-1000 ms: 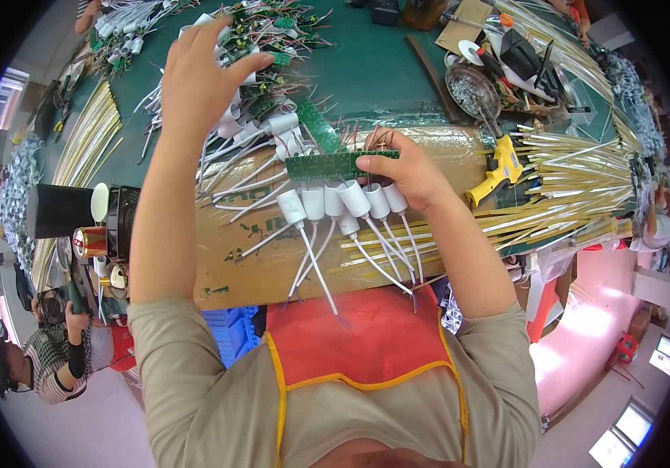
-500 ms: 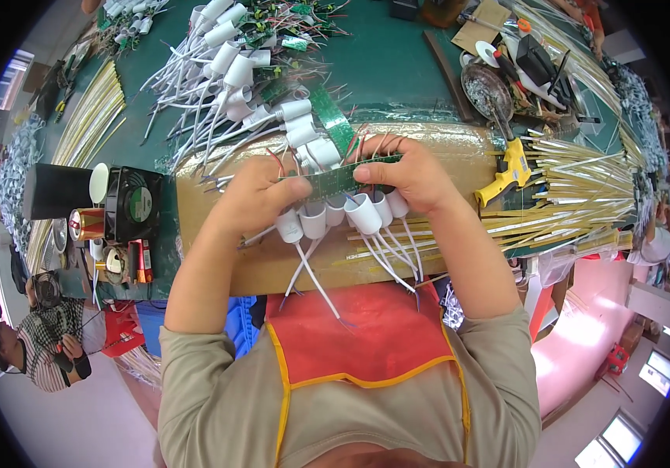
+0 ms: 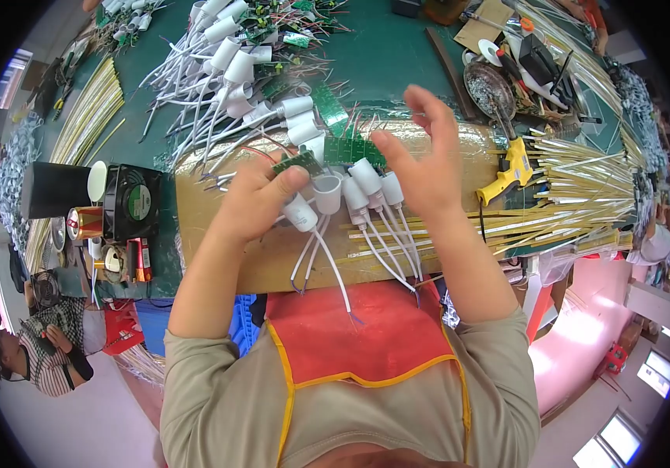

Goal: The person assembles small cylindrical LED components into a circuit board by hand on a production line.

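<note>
My left hand (image 3: 251,196) is closed on a short piece of green circuit board (image 3: 302,162), the thumb lying across its near side. Below that piece hang white plastic caps (image 3: 328,193) with white cables running toward me. A second green board strip (image 3: 354,150) lies to its right on the brown work mat, with more white cap-and-cable pieces (image 3: 365,178) at its near edge. Just right of that strip my right hand (image 3: 428,168) is raised, fingers apart, blurred a little and holding nothing that shows. Another green board (image 3: 329,109) lies beyond.
A heap of white caps with cables (image 3: 226,58) covers the far left-middle of the green table. To the right are a yellow glue gun (image 3: 506,171), a pan (image 3: 488,90) and many yellowish strips (image 3: 576,175). A black fan (image 3: 132,204) and a can (image 3: 85,223) stand left.
One long board held in both hands now shows as two pieces. My right hand has let go and lifted away, opening its fingers. My left hand keeps its piece, now tilted.
</note>
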A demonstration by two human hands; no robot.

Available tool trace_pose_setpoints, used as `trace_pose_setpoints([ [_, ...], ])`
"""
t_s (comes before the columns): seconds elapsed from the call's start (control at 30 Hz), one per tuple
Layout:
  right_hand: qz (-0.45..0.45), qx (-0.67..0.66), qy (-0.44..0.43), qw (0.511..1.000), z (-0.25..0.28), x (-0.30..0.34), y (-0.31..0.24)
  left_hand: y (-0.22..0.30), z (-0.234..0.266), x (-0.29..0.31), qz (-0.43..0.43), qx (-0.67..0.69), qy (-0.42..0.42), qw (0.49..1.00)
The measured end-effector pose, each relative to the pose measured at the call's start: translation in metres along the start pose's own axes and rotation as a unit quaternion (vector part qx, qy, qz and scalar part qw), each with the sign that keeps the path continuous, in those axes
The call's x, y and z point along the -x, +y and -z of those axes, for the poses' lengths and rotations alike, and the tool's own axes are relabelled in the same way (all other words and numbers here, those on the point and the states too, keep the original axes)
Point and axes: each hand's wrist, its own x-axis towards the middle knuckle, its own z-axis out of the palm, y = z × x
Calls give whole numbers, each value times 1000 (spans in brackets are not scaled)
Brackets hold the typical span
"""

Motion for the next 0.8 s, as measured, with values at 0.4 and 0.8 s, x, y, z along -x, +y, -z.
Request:
trace_pose_setpoints([
  [0.4, -207, -427, -264, 839, -24, 24, -31, -2, -17, 0, -191, -60, 24, 979],
  [0.8, -262, -432, -262, 822, 9, -7, -21, 41, 6, 3, -91, 54, 178, 978],
])
